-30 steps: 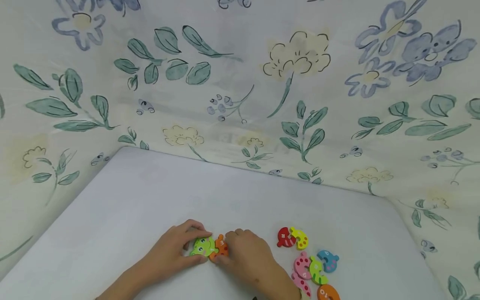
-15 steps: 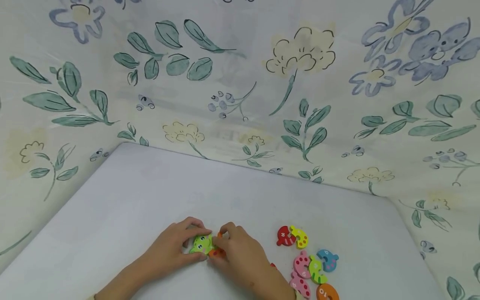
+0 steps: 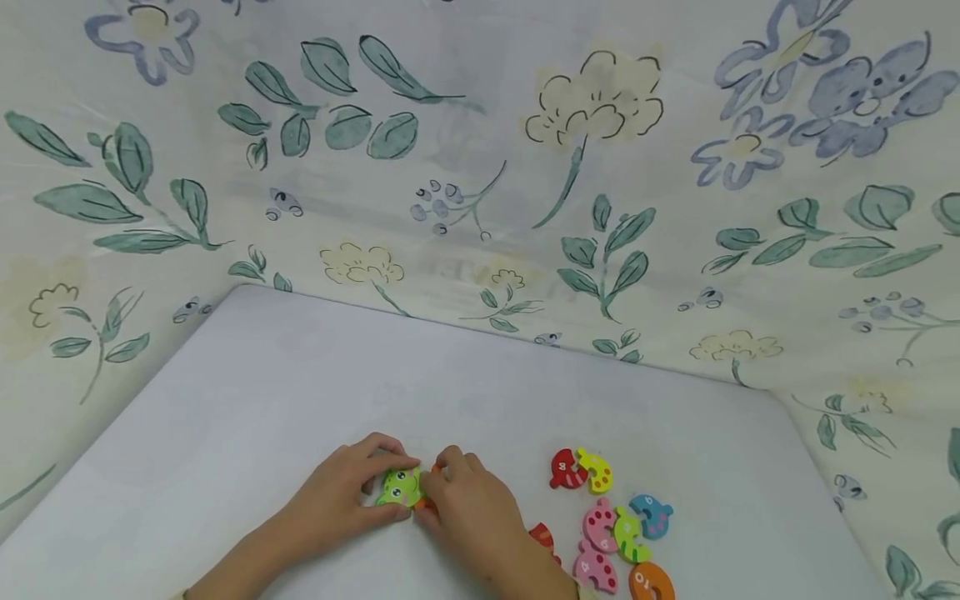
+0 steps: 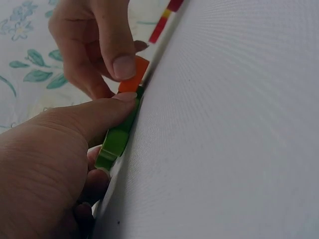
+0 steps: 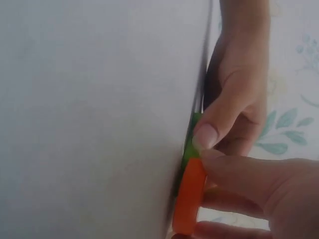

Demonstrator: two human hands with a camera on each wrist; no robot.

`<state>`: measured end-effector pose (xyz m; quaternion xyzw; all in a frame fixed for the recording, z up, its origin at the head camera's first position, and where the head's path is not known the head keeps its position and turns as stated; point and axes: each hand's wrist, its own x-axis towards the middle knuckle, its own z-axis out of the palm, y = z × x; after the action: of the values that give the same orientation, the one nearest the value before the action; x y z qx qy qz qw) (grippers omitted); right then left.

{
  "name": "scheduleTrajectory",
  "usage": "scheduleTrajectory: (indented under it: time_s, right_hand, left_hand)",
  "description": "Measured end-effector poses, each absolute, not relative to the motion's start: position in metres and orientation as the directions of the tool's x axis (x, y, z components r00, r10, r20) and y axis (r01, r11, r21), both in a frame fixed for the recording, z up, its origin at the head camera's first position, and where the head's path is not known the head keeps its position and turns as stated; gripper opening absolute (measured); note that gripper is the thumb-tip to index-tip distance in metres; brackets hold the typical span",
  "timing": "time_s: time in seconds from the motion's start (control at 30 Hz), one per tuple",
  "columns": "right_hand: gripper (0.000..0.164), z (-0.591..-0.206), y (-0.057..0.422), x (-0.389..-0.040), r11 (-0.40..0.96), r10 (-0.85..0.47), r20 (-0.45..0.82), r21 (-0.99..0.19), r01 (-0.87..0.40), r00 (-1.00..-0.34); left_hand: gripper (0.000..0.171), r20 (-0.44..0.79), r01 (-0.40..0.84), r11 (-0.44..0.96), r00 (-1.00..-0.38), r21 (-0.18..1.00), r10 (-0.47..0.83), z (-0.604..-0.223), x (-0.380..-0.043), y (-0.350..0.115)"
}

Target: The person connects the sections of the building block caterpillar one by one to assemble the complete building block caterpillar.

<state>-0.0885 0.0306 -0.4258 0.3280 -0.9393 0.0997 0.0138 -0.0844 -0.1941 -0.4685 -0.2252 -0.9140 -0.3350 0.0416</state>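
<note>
A flat green puzzle piece with a smiling animal face (image 3: 402, 487) lies on the white table. My left hand (image 3: 341, 492) grips it at opposite edges, thumb on the near side and fingers on the far side. Against its right end sits an orange puzzle piece (image 5: 189, 199), pinched by the thumb and fingers of my right hand (image 3: 474, 510). From above, the right fingers cover most of the orange piece. In the left wrist view the green piece (image 4: 117, 142) and the orange one meet end to end, low at the tabletop.
Right of my hands lie several curved, numbered pieces: a red one (image 3: 567, 469) beside a yellow one (image 3: 596, 472), two pink, a green (image 3: 630, 536), a blue (image 3: 652, 517) and an orange 10 (image 3: 651, 582). A red striped piece (image 3: 543, 537) shows beside my right forearm. Floral cloth (image 3: 480, 275) walls the table.
My right fingers have shifted left over the orange piece, hiding more of it and its number. The red striped piece has come into view beside the forearm. My left hand keeps its grip.
</note>
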Motion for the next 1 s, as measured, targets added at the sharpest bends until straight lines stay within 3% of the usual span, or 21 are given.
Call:
scheduleTrajectory:
  time_s: [0.13,0.3,0.37,0.53,0.73,0.83,1.0]
  right_hand:
    - [0.029,-0.425,0.031,-0.089,0.771,-0.596,0.069,-0.228,-0.594,-0.800]
    - [0.043,-0.428,0.025,-0.080,0.747,-0.662,0.117,0.035,-0.663,-0.740]
    - [0.045,-0.428,0.026,-0.079,0.738,-0.674,0.119,0.066,-0.672,-0.729]
    - [0.033,-0.424,0.036,-0.092,0.746,-0.648,0.043,-0.166,-0.645,-0.760]
    - [0.048,-0.426,0.042,-0.106,0.748,-0.605,-0.074,-0.392,-0.535,-0.793]
    - [0.051,-0.427,0.042,-0.105,0.739,-0.613,-0.067,-0.402,-0.541,-0.787]
    - [0.048,-0.426,0.038,-0.099,0.740,-0.635,-0.007,-0.290,-0.606,-0.772]
  left_hand:
    - [0.049,0.242,0.447,0.671,-0.892,0.591,0.382,-0.471,-0.083,-0.195]
    - [0.050,0.241,0.444,0.671,-0.894,0.594,0.378,-0.473,-0.083,-0.195]
    - [0.050,0.242,0.444,0.670,-0.894,0.595,0.377,-0.472,-0.083,-0.195]
    - [0.049,0.249,0.457,0.656,-0.886,0.600,0.390,-0.469,-0.084,-0.195]
    - [0.048,0.232,0.453,0.660,-0.887,0.599,0.399,-0.467,-0.086,-0.195]
    - [0.048,0.220,0.444,0.664,-0.891,0.602,0.397,-0.468,-0.086,-0.195]
    - [0.049,0.225,0.443,0.660,-0.892,0.607,0.392,-0.468,-0.086,-0.195]
